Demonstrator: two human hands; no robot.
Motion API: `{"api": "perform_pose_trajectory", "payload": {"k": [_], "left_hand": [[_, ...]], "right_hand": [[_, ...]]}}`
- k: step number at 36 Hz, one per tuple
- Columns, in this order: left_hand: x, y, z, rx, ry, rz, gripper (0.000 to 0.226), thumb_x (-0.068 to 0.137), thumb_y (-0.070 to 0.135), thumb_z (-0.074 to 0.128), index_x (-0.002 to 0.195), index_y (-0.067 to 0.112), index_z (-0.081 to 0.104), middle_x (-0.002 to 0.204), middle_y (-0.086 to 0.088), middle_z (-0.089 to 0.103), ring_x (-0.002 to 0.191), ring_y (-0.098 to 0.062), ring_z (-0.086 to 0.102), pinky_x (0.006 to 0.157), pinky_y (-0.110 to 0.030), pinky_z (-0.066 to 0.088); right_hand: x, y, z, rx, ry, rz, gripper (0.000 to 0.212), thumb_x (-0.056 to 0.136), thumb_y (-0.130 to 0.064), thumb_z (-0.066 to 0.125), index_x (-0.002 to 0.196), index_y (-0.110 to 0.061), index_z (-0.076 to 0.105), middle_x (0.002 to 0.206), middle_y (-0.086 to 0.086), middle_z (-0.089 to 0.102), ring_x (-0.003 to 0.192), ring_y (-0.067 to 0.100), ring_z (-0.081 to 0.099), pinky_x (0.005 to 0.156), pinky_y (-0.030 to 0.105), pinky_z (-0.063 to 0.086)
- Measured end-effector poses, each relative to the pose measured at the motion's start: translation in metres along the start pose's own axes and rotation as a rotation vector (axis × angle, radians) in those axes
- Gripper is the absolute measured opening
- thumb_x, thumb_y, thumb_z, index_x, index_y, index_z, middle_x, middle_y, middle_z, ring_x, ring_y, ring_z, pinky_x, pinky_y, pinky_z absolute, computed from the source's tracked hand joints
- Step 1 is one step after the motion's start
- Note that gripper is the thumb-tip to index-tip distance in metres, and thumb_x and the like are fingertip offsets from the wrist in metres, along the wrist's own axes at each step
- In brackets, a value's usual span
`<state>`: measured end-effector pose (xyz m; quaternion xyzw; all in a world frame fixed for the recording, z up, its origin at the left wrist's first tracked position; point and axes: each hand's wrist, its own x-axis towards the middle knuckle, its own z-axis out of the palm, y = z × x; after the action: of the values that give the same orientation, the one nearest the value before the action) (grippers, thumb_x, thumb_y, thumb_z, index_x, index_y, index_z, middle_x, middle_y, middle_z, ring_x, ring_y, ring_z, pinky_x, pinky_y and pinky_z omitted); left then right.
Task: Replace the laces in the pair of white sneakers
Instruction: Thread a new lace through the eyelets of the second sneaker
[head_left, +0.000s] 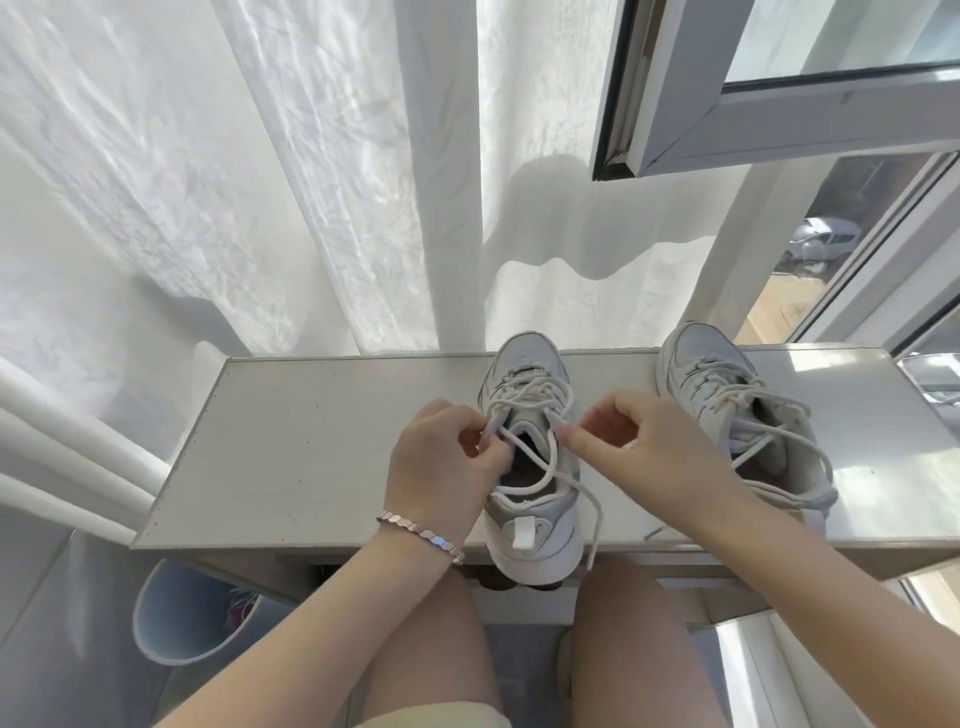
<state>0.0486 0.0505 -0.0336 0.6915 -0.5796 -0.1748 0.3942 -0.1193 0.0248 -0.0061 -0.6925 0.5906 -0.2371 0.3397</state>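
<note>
1. Left hand (441, 462): fingers curled, thumb and forefinger pinching the lace (598, 519) at the shoe's left eyelet row. Bracelet (421, 535) on that wrist.
2. Right hand (639, 447): fingers curled in, thumb tip and forefinger pinching the same lace at the right eyelet row.
3. Near sneaker (530, 535): stands upright between the two hands, touching both, heel toward the person and overhanging the near edge of the shelf (311, 441).
4. Lace is loose over the shoe opening; one free end trails below the right hand, past the shelf edge.
5. Second sneaker (717, 374): just beyond the right hand, to its outer side, laced, ends untied.
6. Curtain (260, 182) hangs well beyond both hands; bin (176, 618) sits below the left forearm.
</note>
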Motion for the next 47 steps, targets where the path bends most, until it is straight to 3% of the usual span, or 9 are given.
{"api": "perform_pose_trajectory", "payload": {"k": [5,13,15,19,27,34,39,42,47], "left_hand": [[-0.006,-0.007,0.005,0.067,-0.015,0.057,0.004,0.073,0.011,0.069,0.077,0.012,0.067,0.073,0.002,0.056,0.067,-0.014,0.054,0.062,-0.020,0.042],[-0.002,-0.004,0.006,-0.151,-0.239,-0.005,0.029,0.088,0.023,0.061,0.115,0.032,0.060,0.102,0.005,0.049,0.076,0.002,0.050,0.072,0.004,0.032],[0.000,-0.005,0.006,-0.192,-0.273,-0.031,0.028,0.087,0.024,0.062,0.110,0.040,0.057,0.101,0.006,0.049,0.076,0.001,0.050,0.077,0.000,0.037],[0.003,-0.005,0.008,-0.276,-0.306,-0.102,0.028,0.086,0.021,0.064,0.103,0.042,0.058,0.101,-0.001,0.048,0.076,-0.013,0.052,0.081,-0.040,0.054],[0.005,-0.004,0.008,-0.324,-0.323,-0.143,0.026,0.085,0.022,0.065,0.098,0.043,0.060,0.099,0.005,0.047,0.064,-0.011,0.051,0.078,-0.039,0.055],[0.006,-0.007,0.010,-0.316,-0.308,-0.164,0.025,0.083,0.025,0.066,0.100,0.043,0.061,0.101,0.005,0.048,0.059,-0.010,0.050,0.077,-0.038,0.055],[0.004,-0.004,0.014,-0.319,-0.283,-0.170,0.022,0.084,0.026,0.065,0.097,0.043,0.060,0.106,0.004,0.049,0.059,-0.008,0.049,0.077,-0.028,0.051],[0.005,-0.002,0.016,-0.332,-0.286,-0.212,0.023,0.083,0.027,0.066,0.089,0.048,0.057,0.107,0.003,0.048,0.067,-0.013,0.054,0.079,-0.040,0.054],[0.005,-0.004,0.015,-0.307,-0.288,-0.214,0.020,0.083,0.031,0.066,0.090,0.049,0.059,0.108,-0.001,0.052,0.072,-0.016,0.055,0.080,-0.046,0.054]], "right_hand": [[-0.003,-0.011,0.015,-0.213,-0.024,0.054,0.042,0.078,-0.054,0.063,0.059,-0.016,0.057,0.055,-0.006,0.053,0.055,0.008,0.048,0.054,0.024,0.036],[-0.010,-0.015,0.017,-0.353,0.003,0.047,0.019,0.086,-0.037,0.057,0.076,-0.022,0.064,0.077,-0.005,0.065,0.077,0.016,0.060,0.069,0.030,0.048],[-0.012,-0.012,0.015,-0.297,0.006,0.068,0.020,0.086,-0.034,0.057,0.074,-0.020,0.064,0.073,-0.003,0.065,0.073,0.017,0.060,0.067,0.032,0.048],[-0.017,-0.010,0.010,-0.373,0.022,0.068,0.030,0.088,-0.038,0.053,0.075,-0.015,0.066,0.074,0.003,0.067,0.074,0.021,0.061,0.063,0.031,0.045],[-0.011,-0.013,0.008,-0.454,-0.021,0.057,0.027,0.084,-0.038,0.059,0.071,-0.016,0.068,0.070,0.001,0.065,0.073,0.019,0.061,0.059,0.027,0.042],[-0.015,-0.006,0.001,0.087,0.010,-0.182,0.015,0.085,-0.016,0.064,0.070,-0.020,0.063,0.092,-0.015,0.059,0.089,-0.008,0.054,0.078,0.002,0.034],[-0.035,-0.016,-0.012,0.558,-0.222,-0.233,0.020,0.089,-0.025,0.057,0.072,-0.018,0.066,0.085,-0.005,0.072,0.089,0.007,0.066,0.081,0.011,0.045],[-0.038,-0.016,-0.020,0.632,-0.283,-0.291,0.022,0.083,-0.041,0.060,0.070,-0.023,0.063,0.072,-0.001,0.068,0.079,0.018,0.065,0.088,0.026,0.050],[-0.030,-0.002,-0.030,0.760,-0.362,-0.111,0.030,0.077,-0.047,0.068,0.063,-0.023,0.056,0.051,-0.002,0.050,0.046,0.009,0.045,0.065,0.026,0.049]]}}
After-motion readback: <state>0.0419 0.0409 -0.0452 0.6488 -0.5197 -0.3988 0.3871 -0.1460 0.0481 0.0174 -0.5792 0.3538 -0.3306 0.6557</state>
